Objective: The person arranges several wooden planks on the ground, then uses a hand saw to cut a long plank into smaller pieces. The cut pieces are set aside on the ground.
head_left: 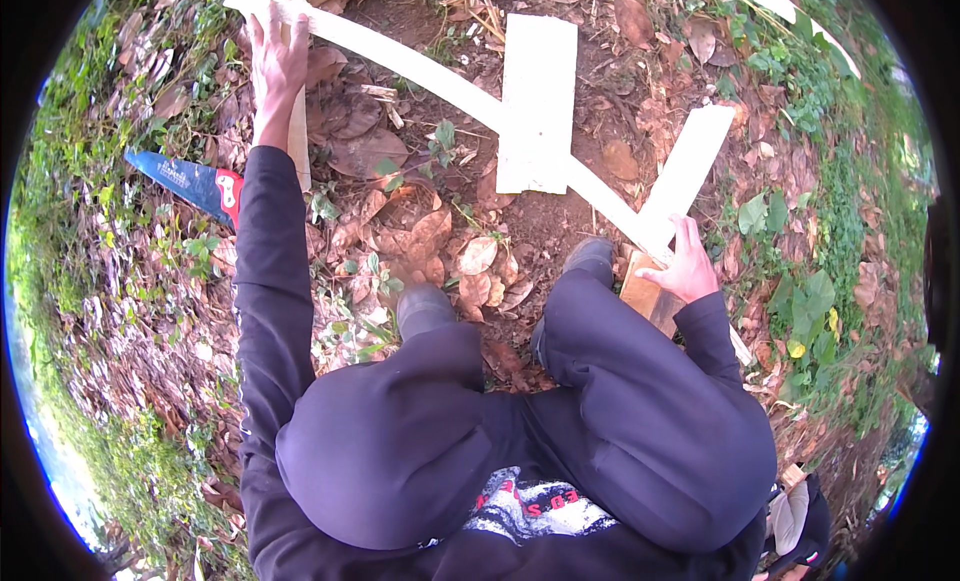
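Observation:
A long pale wooden slat [400, 59] runs slantwise over the ground from the upper left to my right knee. At its far left end rests my left hand [278, 66], arm outstretched and fingers straight on the wood. My right hand [688, 266] is at the near right end, thumb and fingers curled about it. Across the slat's middle lies a short, wide white board [538, 106], overlapping it. Another short pale board [690, 161] slants away from the right end. Beneath my right hand is a brown wooden block [645, 291]; its far part is hidden.
A handsaw [185, 184] with a blue blade and red handle lies left of my left forearm, which partly covers it. Dry leaves [415, 236] and soil cover the ground around my boots [425, 309]. Green plants grow at both sides. Part of another person [795, 521] shows at lower right.

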The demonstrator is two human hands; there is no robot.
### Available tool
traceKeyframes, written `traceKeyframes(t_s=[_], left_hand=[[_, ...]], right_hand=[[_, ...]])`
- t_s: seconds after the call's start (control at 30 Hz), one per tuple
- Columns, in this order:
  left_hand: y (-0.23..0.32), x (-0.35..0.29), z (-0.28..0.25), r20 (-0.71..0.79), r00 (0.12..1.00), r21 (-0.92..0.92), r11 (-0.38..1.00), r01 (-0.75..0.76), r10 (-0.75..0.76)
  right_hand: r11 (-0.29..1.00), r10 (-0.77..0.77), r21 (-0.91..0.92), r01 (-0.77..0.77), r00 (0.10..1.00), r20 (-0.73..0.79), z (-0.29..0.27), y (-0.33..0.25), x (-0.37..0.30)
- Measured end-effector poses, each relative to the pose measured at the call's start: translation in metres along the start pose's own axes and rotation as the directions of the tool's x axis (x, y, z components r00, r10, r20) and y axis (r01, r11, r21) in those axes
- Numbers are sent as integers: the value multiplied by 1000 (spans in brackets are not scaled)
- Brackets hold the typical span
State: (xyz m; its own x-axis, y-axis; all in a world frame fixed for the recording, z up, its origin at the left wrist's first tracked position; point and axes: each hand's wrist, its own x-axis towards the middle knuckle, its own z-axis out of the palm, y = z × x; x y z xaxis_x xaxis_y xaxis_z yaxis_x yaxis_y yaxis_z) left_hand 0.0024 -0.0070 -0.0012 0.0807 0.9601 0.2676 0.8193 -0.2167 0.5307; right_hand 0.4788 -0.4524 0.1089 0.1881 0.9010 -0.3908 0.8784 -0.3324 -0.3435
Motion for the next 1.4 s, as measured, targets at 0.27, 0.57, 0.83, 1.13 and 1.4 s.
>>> traceKeyframes(t_s=[0.27, 0.57, 0.83, 1.13, 1.4], left_hand=[[-5, -2, -3, -9, 1000, -23, 1000, -7, 7], [-8, 0, -5, -25, 999, -23, 999, -44, 43], [-1, 0, -3, -20, 1000, 6, 1000, -18, 18], [12, 7, -37, 36, 997, -86, 994, 64, -61], [23, 5, -45, 71, 996, -112, 992, 63, -56]], right_hand=[[997, -74, -40, 73, 997, -7, 15, 31, 2], [999, -24, 24, 26, 997, -68, 24, 24, 3], [998, -67, 4, 67, 996, -64, 17, 22, 6], [999, -5, 47, 12, 990, -144, 6, 1, -10], [995, -5, 102, 14, 997, -82, 1, 8, -3]])
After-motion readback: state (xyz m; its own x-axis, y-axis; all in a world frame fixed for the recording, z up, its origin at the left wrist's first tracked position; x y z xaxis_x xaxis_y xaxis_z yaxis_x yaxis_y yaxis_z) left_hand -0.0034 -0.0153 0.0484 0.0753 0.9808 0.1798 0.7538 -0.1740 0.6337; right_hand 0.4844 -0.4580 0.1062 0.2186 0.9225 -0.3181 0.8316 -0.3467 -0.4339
